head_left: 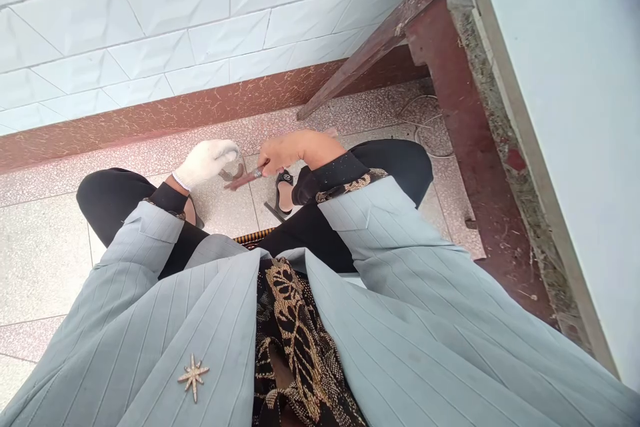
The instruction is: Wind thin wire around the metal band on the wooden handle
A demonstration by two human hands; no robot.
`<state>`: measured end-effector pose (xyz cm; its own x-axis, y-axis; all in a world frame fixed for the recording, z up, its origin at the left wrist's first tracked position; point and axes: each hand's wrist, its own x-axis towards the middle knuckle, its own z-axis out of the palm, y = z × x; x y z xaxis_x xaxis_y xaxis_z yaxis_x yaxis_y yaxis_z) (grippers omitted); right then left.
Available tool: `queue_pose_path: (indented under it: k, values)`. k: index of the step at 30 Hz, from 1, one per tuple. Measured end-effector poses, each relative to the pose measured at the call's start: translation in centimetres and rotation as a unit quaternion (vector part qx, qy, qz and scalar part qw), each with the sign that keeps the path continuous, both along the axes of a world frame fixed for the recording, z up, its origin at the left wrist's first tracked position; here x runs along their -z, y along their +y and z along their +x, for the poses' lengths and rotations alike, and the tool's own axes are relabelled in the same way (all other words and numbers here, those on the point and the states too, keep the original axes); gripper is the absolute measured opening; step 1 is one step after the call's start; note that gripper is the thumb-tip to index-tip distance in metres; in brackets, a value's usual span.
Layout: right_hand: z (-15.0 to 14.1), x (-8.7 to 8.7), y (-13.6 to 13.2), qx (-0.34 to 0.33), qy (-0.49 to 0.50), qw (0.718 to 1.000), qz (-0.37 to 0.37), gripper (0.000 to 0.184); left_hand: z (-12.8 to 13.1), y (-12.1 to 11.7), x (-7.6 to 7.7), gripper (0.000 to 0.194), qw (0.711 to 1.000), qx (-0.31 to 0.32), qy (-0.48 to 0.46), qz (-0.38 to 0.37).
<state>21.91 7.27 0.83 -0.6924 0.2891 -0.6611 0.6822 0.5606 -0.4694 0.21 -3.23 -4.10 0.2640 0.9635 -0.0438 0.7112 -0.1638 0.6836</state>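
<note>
My left hand [206, 161], in a white glove, is closed, its fingertips pressed together and greyish. Just below them shows a small curved brown piece [233, 174]; whether the fingers grip it I cannot tell. Bare and wrapped round a slim handle, my right hand [287, 150] holds a reddish-brown brush-like tool [246, 177]. A dark, shiny band sits on the tool near the fingers, and its tip points down and left, close to the brown piece. Both hands are low over the floor, between my knees.
Ahead runs a white tiled wall [175, 20] with a brown skirting [210, 103]. On the right, a slanted wooden brace [367, 47] meets a dark red board [465, 113]. A thin cable [425, 121] lies by it on the speckled tile floor [40, 253]. Under me shows a striped seat edge [254, 237].
</note>
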Motion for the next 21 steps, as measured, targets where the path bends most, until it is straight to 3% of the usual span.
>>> queue_pose_path:
  k: [1,3,5,7,11,14,17,19,21]
  values:
    - [0.3,-0.6,0.0,-0.052,-0.016,0.993,-0.106,0.009,-0.2,0.1,0.0,0.022,1.000,-0.019,-0.019,0.002]
    - [0.9,-1.7,0.3,-0.015,0.078,0.984,-0.157,0.012,-0.3,0.2,0.2,0.024,0.995,-0.070,-0.071,0.000]
    - [1.3,-2.3,0.5,0.106,0.200,0.968,-0.104,0.019,-0.1,0.2,0.4,0.027,0.988,-0.100,-0.116,-0.018]
    - [1.4,-2.4,0.7,0.216,0.265,0.939,-0.031,0.023,0.4,0.0,0.6,0.026,0.988,-0.078,-0.122,-0.045]
    - [0.6,-1.0,0.8,0.281,0.246,0.927,0.046,0.025,1.8,-0.5,0.7,0.026,0.990,0.026,-0.083,-0.109]
    - [-0.3,0.0,0.8,0.256,0.169,0.941,0.142,0.024,2.4,-0.8,0.2,0.029,0.987,0.065,-0.074,-0.124]
    - [-0.9,0.5,0.5,0.169,0.055,0.962,0.208,0.019,2.1,-0.7,-0.6,0.029,0.992,0.072,-0.048,-0.096]
    - [-0.9,0.4,0.2,0.083,-0.012,0.981,0.174,0.015,1.3,-0.4,-0.9,0.026,0.996,0.057,-0.027,-0.068]
    - [-0.6,0.0,0.0,-0.002,-0.035,0.998,0.058,0.016,0.3,0.0,-0.9,0.023,0.999,0.027,-0.019,-0.041]
